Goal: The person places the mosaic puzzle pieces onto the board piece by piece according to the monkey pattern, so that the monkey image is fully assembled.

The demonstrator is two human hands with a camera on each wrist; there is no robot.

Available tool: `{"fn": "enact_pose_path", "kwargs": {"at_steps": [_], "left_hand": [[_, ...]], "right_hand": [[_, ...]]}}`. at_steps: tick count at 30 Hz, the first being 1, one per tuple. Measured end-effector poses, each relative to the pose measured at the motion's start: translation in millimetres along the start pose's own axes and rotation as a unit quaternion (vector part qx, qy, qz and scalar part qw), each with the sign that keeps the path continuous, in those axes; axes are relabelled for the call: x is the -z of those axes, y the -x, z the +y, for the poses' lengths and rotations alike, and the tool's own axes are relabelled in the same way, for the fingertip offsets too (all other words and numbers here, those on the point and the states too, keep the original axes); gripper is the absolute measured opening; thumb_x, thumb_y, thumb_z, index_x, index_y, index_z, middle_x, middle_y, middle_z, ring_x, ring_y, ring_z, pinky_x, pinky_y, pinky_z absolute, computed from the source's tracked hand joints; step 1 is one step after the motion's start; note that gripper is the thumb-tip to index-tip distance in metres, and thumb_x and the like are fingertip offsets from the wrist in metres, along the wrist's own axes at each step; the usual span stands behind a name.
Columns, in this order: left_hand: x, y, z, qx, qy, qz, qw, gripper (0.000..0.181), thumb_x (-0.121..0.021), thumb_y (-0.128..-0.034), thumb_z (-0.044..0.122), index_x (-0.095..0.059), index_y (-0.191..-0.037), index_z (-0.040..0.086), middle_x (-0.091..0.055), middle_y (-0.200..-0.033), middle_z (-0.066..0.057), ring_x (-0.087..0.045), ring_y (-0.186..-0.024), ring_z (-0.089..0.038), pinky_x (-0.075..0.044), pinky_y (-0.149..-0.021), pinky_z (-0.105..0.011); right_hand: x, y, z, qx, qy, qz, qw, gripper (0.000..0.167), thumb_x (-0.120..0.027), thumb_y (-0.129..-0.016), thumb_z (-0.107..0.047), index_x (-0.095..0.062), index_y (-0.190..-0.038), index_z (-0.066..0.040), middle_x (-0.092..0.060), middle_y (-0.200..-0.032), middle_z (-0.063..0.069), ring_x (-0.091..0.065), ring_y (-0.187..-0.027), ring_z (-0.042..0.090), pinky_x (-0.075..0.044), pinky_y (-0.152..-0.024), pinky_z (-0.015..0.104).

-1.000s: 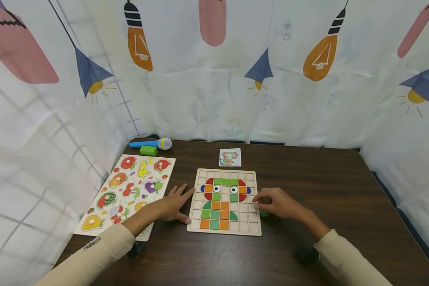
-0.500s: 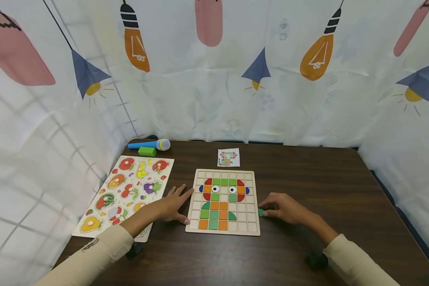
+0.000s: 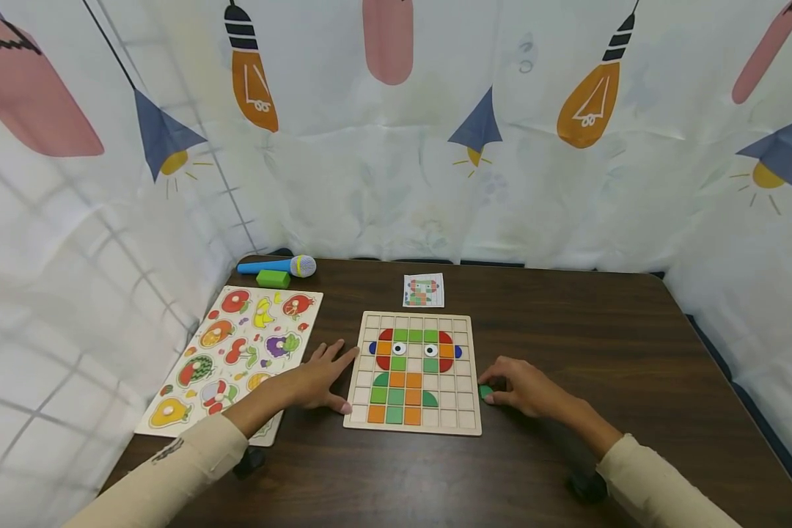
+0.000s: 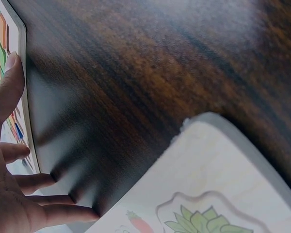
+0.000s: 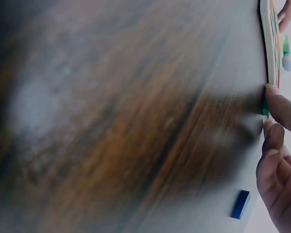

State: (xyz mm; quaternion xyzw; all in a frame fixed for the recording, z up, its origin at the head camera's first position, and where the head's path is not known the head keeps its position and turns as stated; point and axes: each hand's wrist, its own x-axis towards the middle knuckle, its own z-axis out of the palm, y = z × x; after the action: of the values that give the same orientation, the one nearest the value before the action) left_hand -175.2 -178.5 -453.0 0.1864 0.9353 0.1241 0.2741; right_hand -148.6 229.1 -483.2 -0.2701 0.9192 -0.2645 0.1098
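A wooden grid board (image 3: pixel 446 418) lies on the table, its squares partly filled with coloured tiles in red, orange, green and blue and two eye pieces. My left hand (image 3: pixel 320 378) rests at the board's left edge with fingers spread; in the left wrist view its thumb (image 4: pixel 12 80) touches the rim. By the right edge, my right hand (image 3: pixel 524 385) pinches a small green tile (image 3: pixel 485 391) close to the tabletop. The right wrist view shows this green tile (image 5: pixel 265 107) between thumb and fingers, mostly covered.
A small picture card (image 3: pixel 424 290) lies behind the board. To the left sit a fruit puzzle board (image 3: pixel 247 323), a toy microphone (image 3: pixel 277 265) and a green block (image 3: pixel 273 279). A blue piece (image 5: pixel 240 204) shows in the right wrist view.
My right hand has drawn back from over the board's right edge to the table beside it, where it has hold of the green tile. The left hand has stayed in place.
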Motion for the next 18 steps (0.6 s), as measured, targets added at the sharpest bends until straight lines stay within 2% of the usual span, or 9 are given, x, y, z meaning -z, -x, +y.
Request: {"fn": "enact_pose_path", "kwargs": {"at_steps": [7,10,14,18], "left_hand": [[0.3,0.6,0.0,0.001,-0.001,0.000,1.0000,0.105,-0.082,-0.0793,0.048,-0.023,-0.161,0.017,-0.012,-0.166,-0.023,-0.010,-0.150,-0.055,-0.027,-0.112,-0.071],[0.8,1.8,0.5,-0.002,0.003,0.001,1.0000,0.105,-0.082,-0.0786,0.048,-0.024,-0.160,0.015,-0.013,-0.166,-0.024,-0.011,-0.149,-0.056,-0.028,-0.111,-0.072],[1.3,2.6,1.2,-0.004,0.005,0.003,1.0000,0.106,-0.082,-0.0784,0.049,-0.024,-0.160,0.015,-0.013,-0.166,-0.024,-0.012,-0.149,-0.056,-0.028,-0.110,-0.072],[1.0,2.3,0.8,-0.004,0.004,0.003,1.0000,0.106,-0.082,-0.0784,0.049,-0.024,-0.160,0.015,-0.013,-0.166,-0.024,-0.011,-0.149,-0.056,-0.028,-0.110,-0.072]], "right_hand": [[2,-2.3,-2,-0.003,-0.013,-0.023,0.9996,0.024,-0.077,-0.090,-0.024,-0.063,-0.108,-0.020,-0.059,-0.092,-0.011,-0.053,-0.080,0.005,-0.046,-0.070,0.023],[5,-2.9,-3,-0.010,-0.021,-0.041,0.9989,0.025,-0.075,-0.091,-0.023,-0.063,-0.113,-0.019,-0.057,-0.086,-0.012,-0.052,-0.074,0.005,-0.044,-0.066,0.022],[10,-2.7,-6,-0.012,-0.019,-0.045,0.9987,0.027,-0.073,-0.093,-0.023,-0.068,-0.119,-0.018,-0.058,-0.087,-0.013,-0.051,-0.076,0.004,-0.044,-0.066,0.022],[12,-2.3,-6,-0.006,-0.016,-0.035,0.9992,0.015,-0.074,-0.093,-0.025,-0.070,-0.107,-0.020,-0.058,-0.084,-0.014,-0.051,-0.074,0.004,-0.044,-0.065,0.022]]}}
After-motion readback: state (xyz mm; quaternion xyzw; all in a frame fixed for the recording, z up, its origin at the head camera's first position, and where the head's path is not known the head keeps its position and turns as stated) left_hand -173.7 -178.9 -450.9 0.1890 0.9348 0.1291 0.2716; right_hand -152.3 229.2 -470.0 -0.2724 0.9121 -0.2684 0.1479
